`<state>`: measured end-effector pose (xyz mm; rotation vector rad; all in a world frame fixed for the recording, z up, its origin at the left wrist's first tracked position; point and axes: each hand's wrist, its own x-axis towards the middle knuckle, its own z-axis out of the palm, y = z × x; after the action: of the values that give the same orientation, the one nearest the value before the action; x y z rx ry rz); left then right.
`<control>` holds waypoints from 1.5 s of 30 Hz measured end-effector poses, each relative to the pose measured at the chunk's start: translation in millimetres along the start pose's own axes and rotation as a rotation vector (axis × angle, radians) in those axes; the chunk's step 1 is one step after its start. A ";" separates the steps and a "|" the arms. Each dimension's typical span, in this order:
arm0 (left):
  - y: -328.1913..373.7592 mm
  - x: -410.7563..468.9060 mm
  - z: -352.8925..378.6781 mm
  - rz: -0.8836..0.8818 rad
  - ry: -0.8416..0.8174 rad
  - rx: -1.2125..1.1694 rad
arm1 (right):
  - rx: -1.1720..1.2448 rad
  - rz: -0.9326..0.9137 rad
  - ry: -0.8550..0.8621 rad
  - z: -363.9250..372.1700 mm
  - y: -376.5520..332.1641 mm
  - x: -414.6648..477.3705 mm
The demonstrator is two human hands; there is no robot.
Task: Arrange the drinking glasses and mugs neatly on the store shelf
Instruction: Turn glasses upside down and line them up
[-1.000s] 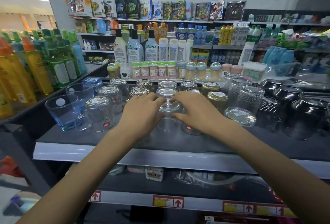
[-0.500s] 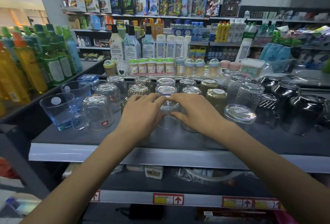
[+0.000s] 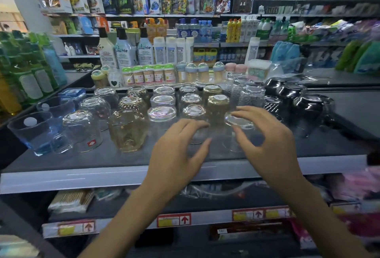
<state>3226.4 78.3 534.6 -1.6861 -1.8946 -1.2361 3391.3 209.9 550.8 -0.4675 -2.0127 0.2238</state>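
Note:
Rows of upside-down clear glasses [image 3: 163, 101] and gold-tinted glasses [image 3: 218, 101] stand on the dark shelf [image 3: 102, 157]. A gold-tinted mug [image 3: 127, 132] and a clear mug [image 3: 82, 130] stand at the front left, with blue tumblers [image 3: 30, 130] beside them. My left hand [image 3: 181, 146] hovers with loosely curled fingers just in front of a clear glass [image 3: 194, 114] and holds nothing. My right hand [image 3: 265, 134] arches its spread fingers and thumb around the top of a wide-based clear glass [image 3: 238, 121]. No firm grip shows, and the frame is blurred.
Black mugs [image 3: 304, 101] crowd the right of the shelf, textured clear glasses [image 3: 246, 93] behind my right hand. Small jars [image 3: 148, 75] and bottles [image 3: 125, 50] line the back. Green and yellow bottles [image 3: 30, 72] fill the left shelf. Price tags [image 3: 174, 219] mark the lower shelf edge.
Both hands have let go of the centre glass that they held together. They moved right and apart, the right hand reaching the wide-based glass. The view shifted left.

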 end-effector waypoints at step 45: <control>-48.9 -53.7 -41.0 -0.378 0.127 -0.382 | 0.780 0.406 -0.276 85.0 -68.5 -21.5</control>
<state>3182.7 15.9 500.6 -1.4012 -2.0584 -1.9061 3309.4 142.3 517.6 -0.3400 -1.8800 1.3233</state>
